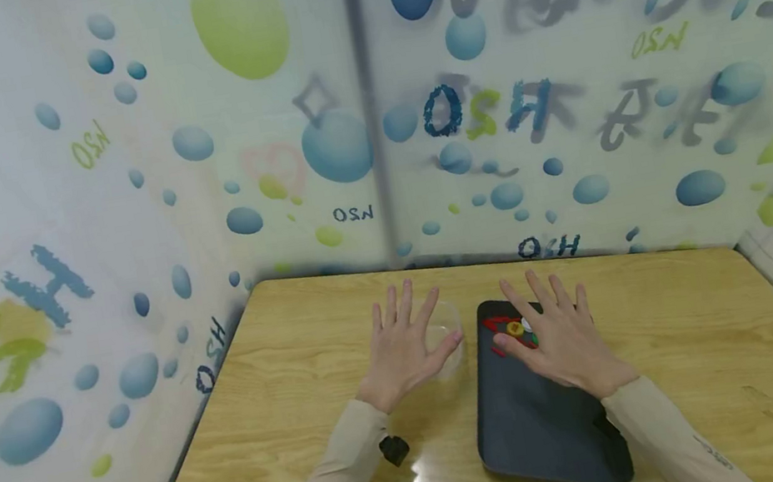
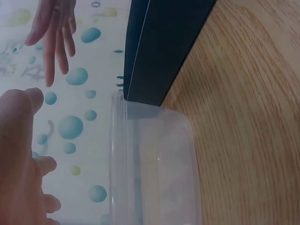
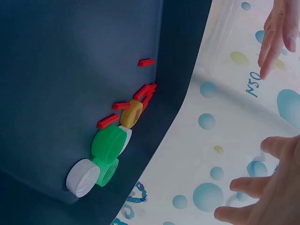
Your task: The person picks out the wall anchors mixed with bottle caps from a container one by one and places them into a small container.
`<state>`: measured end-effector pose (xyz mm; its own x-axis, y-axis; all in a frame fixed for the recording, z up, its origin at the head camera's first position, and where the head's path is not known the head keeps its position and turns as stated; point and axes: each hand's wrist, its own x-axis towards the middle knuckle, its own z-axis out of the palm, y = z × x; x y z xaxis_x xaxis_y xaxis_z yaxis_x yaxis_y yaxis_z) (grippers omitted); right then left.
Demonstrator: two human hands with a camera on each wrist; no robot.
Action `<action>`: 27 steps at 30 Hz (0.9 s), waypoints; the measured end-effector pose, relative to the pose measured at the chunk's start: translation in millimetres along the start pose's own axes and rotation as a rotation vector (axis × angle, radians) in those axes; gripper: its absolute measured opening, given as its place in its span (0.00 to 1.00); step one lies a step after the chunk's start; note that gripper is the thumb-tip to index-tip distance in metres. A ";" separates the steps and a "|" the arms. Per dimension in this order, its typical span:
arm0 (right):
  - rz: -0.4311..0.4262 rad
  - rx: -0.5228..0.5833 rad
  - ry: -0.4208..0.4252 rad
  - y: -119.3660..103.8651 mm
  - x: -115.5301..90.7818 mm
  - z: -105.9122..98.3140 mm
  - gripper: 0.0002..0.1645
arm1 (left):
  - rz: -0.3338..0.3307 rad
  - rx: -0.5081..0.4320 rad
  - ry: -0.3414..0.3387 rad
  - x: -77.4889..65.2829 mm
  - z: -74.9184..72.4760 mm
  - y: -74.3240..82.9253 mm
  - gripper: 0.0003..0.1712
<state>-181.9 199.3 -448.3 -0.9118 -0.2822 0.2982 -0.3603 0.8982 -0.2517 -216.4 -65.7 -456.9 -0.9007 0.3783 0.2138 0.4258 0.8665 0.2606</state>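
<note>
Right hand (image 1: 571, 340) spread, dark tray (image 1: 534, 432) below; left hand (image 1: 404, 354) spread, clear container (image 2: 173, 173) near.

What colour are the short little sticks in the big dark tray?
The short thin sticks are red, best seen in the right wrist view.

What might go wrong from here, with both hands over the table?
Red pieces and caps lie clustered in the tray, so picking up one may scatter others. The clear container shows partly behind the left hand in the head view; a careless reach might knock it.
</note>
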 end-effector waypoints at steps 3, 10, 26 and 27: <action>0.000 0.003 -0.004 -0.1 -0.5 0.9 0.49 | -0.013 0.004 -0.014 -1.4 0.1 -0.7 0.47; 0.005 0.001 -0.019 1.1 -1.9 4.5 0.49 | -0.055 -0.003 -0.058 -5.4 -0.2 -2.7 0.47; 0.034 0.044 -0.055 2.2 -1.7 4.7 0.51 | -0.073 -0.024 -0.029 -8.1 2.2 -14.2 0.46; 0.035 0.044 -0.065 1.8 -1.5 5.1 0.51 | -0.080 -0.022 -0.034 -8.7 2.6 -15.8 0.46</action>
<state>-182.2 199.7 -453.9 -0.9344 -0.2732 0.2284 -0.3348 0.8927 -0.3018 -215.5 -81.7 -465.3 -0.9341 0.3191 0.1599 0.3538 0.8871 0.2964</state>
